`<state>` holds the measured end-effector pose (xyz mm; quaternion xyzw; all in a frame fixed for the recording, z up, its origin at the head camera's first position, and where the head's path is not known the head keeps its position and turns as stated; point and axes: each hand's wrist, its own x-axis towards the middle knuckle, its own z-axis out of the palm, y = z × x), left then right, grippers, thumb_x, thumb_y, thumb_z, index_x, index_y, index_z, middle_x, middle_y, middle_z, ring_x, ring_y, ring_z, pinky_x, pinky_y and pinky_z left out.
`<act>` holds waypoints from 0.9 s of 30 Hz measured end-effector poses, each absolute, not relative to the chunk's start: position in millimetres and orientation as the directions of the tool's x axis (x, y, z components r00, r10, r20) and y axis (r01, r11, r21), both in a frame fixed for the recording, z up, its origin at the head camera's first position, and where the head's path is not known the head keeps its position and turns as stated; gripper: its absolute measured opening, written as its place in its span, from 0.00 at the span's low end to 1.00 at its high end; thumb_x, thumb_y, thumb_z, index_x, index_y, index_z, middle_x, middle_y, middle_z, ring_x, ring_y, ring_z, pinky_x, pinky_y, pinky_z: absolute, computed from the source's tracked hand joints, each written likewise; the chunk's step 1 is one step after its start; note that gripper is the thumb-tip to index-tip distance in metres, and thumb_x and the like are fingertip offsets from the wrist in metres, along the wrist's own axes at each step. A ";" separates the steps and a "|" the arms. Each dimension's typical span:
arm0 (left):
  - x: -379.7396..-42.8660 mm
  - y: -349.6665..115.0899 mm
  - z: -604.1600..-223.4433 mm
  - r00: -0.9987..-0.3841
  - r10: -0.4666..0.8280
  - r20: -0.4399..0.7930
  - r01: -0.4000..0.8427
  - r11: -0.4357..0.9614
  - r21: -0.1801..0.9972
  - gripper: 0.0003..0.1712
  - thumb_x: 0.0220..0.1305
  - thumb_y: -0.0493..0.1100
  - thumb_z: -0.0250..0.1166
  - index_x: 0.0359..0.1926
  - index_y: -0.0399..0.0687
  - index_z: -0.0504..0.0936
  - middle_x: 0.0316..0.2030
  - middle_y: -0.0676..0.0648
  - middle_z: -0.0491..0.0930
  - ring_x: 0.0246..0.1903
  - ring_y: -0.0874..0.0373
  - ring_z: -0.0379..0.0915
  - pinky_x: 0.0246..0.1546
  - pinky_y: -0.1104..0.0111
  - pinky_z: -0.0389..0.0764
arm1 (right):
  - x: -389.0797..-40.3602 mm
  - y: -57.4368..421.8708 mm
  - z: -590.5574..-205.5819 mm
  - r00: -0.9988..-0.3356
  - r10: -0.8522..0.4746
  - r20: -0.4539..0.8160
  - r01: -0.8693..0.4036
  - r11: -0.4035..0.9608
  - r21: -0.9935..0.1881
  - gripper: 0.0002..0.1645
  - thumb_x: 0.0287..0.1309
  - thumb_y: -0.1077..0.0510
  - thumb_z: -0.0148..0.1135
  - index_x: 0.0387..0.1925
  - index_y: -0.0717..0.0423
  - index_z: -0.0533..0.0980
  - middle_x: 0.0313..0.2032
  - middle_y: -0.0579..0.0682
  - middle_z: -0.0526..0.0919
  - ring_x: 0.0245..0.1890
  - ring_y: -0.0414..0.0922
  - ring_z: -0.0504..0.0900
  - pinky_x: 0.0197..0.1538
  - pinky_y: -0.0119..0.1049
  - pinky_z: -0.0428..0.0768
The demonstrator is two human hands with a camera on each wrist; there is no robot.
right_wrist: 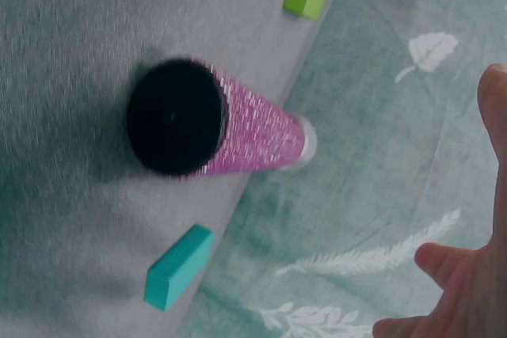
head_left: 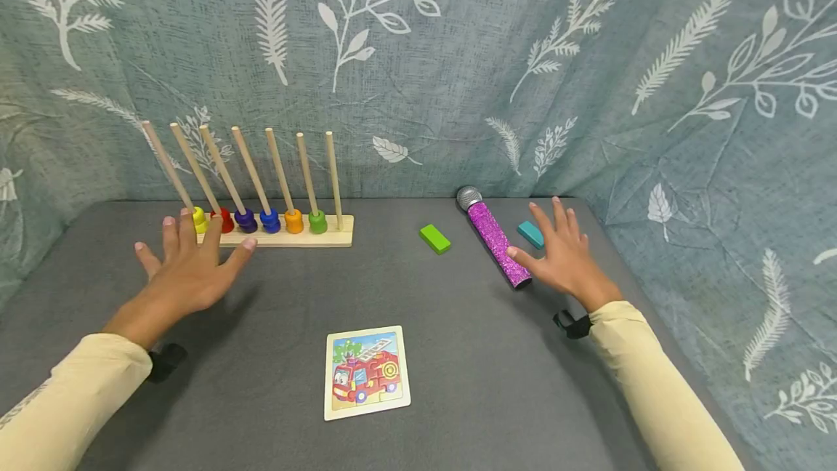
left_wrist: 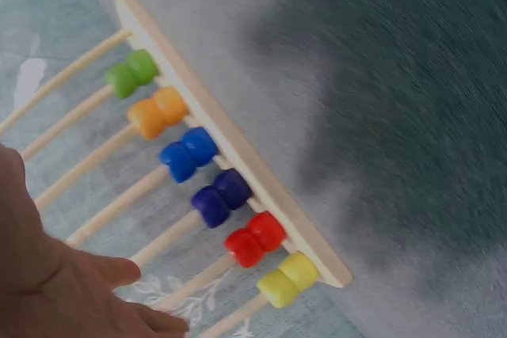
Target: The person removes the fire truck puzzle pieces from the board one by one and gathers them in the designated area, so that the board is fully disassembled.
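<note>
In the head view my left hand (head_left: 186, 271) hovers with fingers spread in front of a wooden peg stand (head_left: 307, 238). Each peg but the rightmost carries beads; the left wrist view shows yellow (left_wrist: 287, 279), red (left_wrist: 255, 239), purple, blue, orange and green ones. My right hand (head_left: 565, 256) is held spread above the table, beside a microphone (head_left: 493, 238) with a glittery magenta handle and silver head. Just beyond that hand lies a teal block (head_left: 531, 234). Neither hand holds anything.
A green block (head_left: 434, 238) lies between the peg stand and the microphone. Nearer the front sits a framed fire-truck puzzle (head_left: 368, 373) on the grey table (head_left: 275, 369). A patterned curtain (head_left: 418, 115) hangs along the back and right side.
</note>
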<state>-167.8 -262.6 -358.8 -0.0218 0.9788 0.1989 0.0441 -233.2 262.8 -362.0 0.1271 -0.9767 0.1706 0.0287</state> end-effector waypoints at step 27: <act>-104.7 -201.8 -372.3 -0.914 0.307 0.266 0.401 0.785 0.472 0.13 0.59 0.38 0.70 0.45 0.36 0.86 0.40 0.41 0.85 0.29 0.56 0.80 0.31 0.56 0.81 | -194.6 217.2 -378.6 -0.897 -0.352 0.267 -0.439 0.644 -0.626 0.17 0.64 0.60 0.60 0.52 0.62 0.79 0.43 0.54 0.82 0.40 0.47 0.81 0.44 0.45 0.80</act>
